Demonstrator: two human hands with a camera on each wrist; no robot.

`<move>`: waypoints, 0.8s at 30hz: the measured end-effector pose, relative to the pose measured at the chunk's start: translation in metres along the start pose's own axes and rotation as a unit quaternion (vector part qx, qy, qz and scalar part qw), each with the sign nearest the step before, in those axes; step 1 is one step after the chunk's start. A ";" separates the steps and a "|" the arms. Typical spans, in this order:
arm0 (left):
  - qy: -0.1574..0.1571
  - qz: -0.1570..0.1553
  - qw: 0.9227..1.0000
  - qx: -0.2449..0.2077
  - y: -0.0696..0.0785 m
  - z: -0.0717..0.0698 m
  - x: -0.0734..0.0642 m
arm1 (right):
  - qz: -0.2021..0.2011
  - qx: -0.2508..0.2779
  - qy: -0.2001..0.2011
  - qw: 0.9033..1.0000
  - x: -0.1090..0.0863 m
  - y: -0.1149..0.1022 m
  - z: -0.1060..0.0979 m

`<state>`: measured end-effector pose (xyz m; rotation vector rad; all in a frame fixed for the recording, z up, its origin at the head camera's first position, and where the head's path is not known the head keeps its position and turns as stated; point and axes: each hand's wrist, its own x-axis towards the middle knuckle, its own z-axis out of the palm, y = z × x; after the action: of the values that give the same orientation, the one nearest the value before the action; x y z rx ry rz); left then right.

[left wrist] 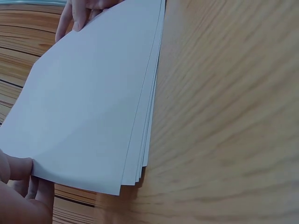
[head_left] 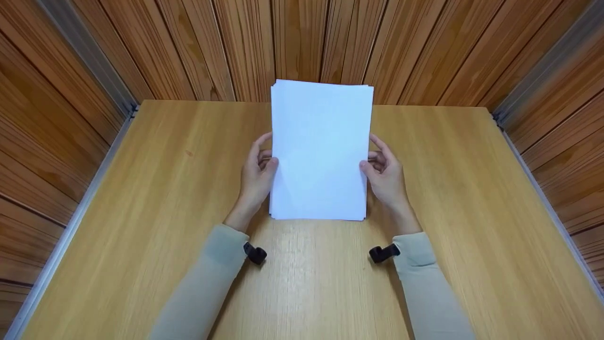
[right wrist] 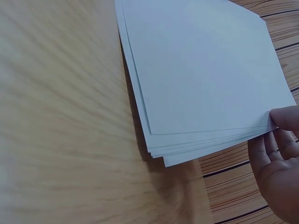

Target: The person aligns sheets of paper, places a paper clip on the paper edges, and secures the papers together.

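Observation:
Between the two hands is a stack of white paper sheets, tilted up with its lower edge at or just above the table. My left hand grips the stack's left edge, thumb on the front sheet and fingers behind. On the opposite edge my right hand holds it the same way. In the left wrist view the paper stack shows slightly uneven lower edges. The right wrist view shows the sheets fanned a little at one corner, with the right thumb pressing on top. Fingertips behind the paper are partly hidden.
A light wooden table lies under the hands. Wood-panelled walls stand behind it and at both sides, with grey metal strips along the table's side edges. A small black camera sits at the left cuff, another black camera at the right.

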<state>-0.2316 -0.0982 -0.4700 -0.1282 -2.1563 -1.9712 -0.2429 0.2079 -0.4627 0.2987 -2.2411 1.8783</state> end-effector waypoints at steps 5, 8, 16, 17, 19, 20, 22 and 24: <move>0.006 0.016 1.000 -0.008 0.002 -0.001 -0.001 | -0.011 0.002 0.013 1.000 0.000 -0.004 0.001; 0.007 0.025 1.000 -0.013 0.003 0.000 -0.001 | -0.014 0.000 0.019 1.000 0.000 -0.006 0.001; 0.007 0.048 0.999 -0.019 0.005 -0.001 -0.002 | -0.026 -0.009 0.029 0.999 -0.003 -0.010 0.001; 0.007 0.050 0.999 -0.021 0.005 -0.001 -0.003 | -0.028 -0.011 0.030 0.999 -0.003 -0.010 0.001; 0.006 0.055 0.998 -0.025 0.006 -0.001 -0.003 | -0.032 -0.012 0.032 0.999 -0.003 -0.010 0.001; 0.006 0.056 0.998 -0.027 0.006 -0.001 -0.003 | -0.034 -0.012 0.033 0.999 -0.004 -0.010 0.001; 0.006 0.058 0.998 -0.025 0.006 -0.002 -0.003 | -0.038 -0.011 0.034 0.999 -0.004 -0.011 0.002; 0.006 0.059 0.998 -0.022 0.006 -0.002 -0.002 | -0.042 -0.010 0.036 0.998 -0.003 -0.012 0.002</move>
<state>-0.2279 -0.0992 -0.4647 -0.2445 -2.0484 -1.9474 -0.2364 0.2039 -0.4529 0.3120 -2.1647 1.7946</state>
